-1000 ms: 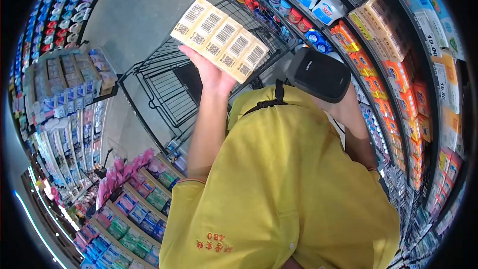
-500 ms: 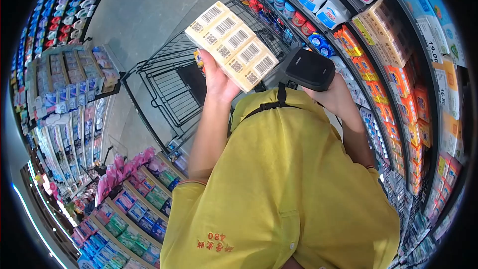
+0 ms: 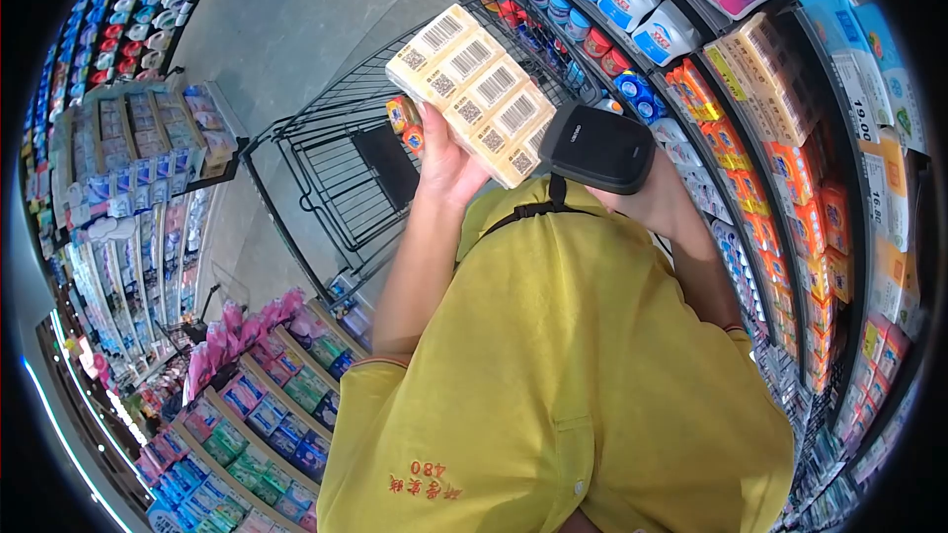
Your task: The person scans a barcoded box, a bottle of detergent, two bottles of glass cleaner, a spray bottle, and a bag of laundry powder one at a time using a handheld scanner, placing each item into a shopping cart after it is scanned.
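My left hand (image 3: 446, 166) is closed around the lower left side of a cream-coloured multipack of boxes (image 3: 474, 89). Its upward face carries a row of several barcodes and square codes. Beside it, my right hand (image 3: 644, 199) grips a black handheld barcode scanner (image 3: 598, 144), whose rounded head covers the pack's lower right corner in this view. Most of the right-hand fingers are hidden under the scanner. Both hands are raised in front of my yellow shirt (image 3: 563, 336), over the near side of a black wire shopping cart (image 3: 341, 173).
An orange package (image 3: 404, 120) shows in the cart behind my left hand. To the right, curved-looking shelves hold detergent jugs (image 3: 664, 32), orange packs (image 3: 746, 163) and a similar cream multipack (image 3: 760, 69). Shelves of boxed goods (image 3: 257, 405) stand at lower left. Grey floor (image 3: 267, 20) lies beyond the cart.
The multipack and my left hand have shifted slightly right and down. The scanner has moved a little left and now overlaps the pack's corner. More of the orange package shows.
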